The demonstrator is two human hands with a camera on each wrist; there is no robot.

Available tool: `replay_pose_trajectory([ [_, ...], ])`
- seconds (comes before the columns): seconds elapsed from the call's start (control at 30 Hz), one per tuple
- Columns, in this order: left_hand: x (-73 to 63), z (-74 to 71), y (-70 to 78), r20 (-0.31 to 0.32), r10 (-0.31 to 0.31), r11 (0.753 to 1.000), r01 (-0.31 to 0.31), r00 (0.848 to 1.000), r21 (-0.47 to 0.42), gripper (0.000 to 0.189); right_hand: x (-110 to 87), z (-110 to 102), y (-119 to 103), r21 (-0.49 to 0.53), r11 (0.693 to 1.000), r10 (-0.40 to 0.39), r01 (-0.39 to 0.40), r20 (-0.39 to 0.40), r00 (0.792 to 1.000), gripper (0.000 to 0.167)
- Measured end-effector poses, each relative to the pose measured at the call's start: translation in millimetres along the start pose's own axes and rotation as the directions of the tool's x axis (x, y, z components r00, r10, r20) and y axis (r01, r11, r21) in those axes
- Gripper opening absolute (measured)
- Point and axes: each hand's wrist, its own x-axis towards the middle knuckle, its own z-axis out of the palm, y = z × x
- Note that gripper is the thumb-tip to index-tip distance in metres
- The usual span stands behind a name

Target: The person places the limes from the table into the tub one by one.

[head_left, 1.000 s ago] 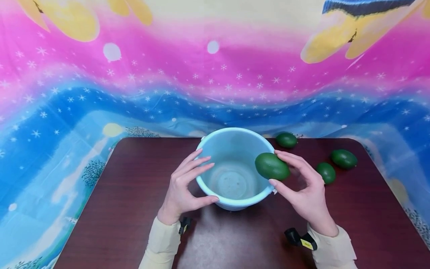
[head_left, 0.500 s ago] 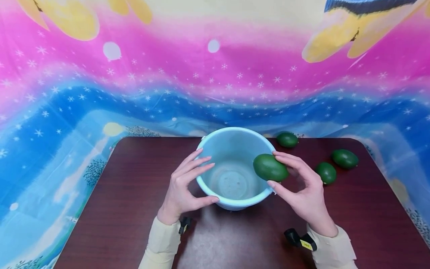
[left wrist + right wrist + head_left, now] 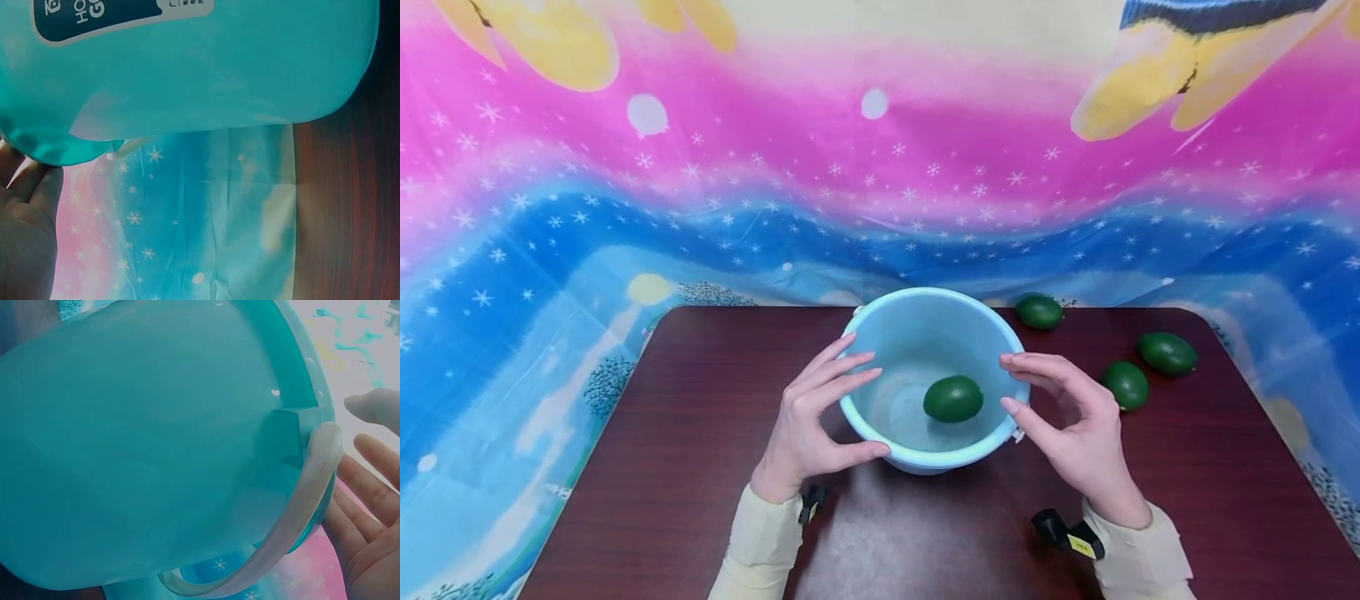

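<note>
A light blue bucket [image 3: 868, 429] stands upright on the table with its mouth up. Inside it is a smooth, dark green oval fruit [image 3: 953, 398]; whether it touches the bottom, I cannot tell. My left hand [image 3: 808, 417] holds the bucket's left rim, fingers reaching over it and thumb at the front edge. At the right rim, my right hand [image 3: 1075, 425] has its thumb and fingers apart with nothing between them. In the right wrist view, that hand's fingers [image 3: 369, 481] lie beside the rim, near the white handle [image 3: 294, 525].
To the right of the bucket lie three more green fruits: one at the back edge [image 3: 1039, 312], another farther right [image 3: 1167, 354], and a third [image 3: 1125, 386] close behind my right hand. A patterned cloth [image 3: 775, 242] hangs behind the dark red-brown table [image 3: 685, 467].
The green fruit has left my right hand's fingertips and is now inside the bucket. The bucket has shifted slightly to the right. My left hand has stayed at the rim.
</note>
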Motion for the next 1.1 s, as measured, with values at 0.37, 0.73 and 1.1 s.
replay_pose_trajectory([
  [0.37,1.1,-1.6,0.5,0.008,-0.004,1.000,0.004,1.000,0.000,0.070,-2.8,-1,6,0.048,0.999,-0.024,0.024,0.000,1.000,0.043],
  [0.73,0.4,-2.9,0.1,0.008,-0.013,1.000,0.013,1.000,-0.001,0.070,-3.9,-3,9,0.068,0.997,-0.026,0.027,-0.017,1.000,0.045],
  [1.1,1.0,-1.6,0.4,0.010,-0.006,1.000,0.007,1.000,-0.016,0.070,-3.6,-10,7,0.058,0.998,-0.018,0.021,-0.046,0.999,0.048],
])
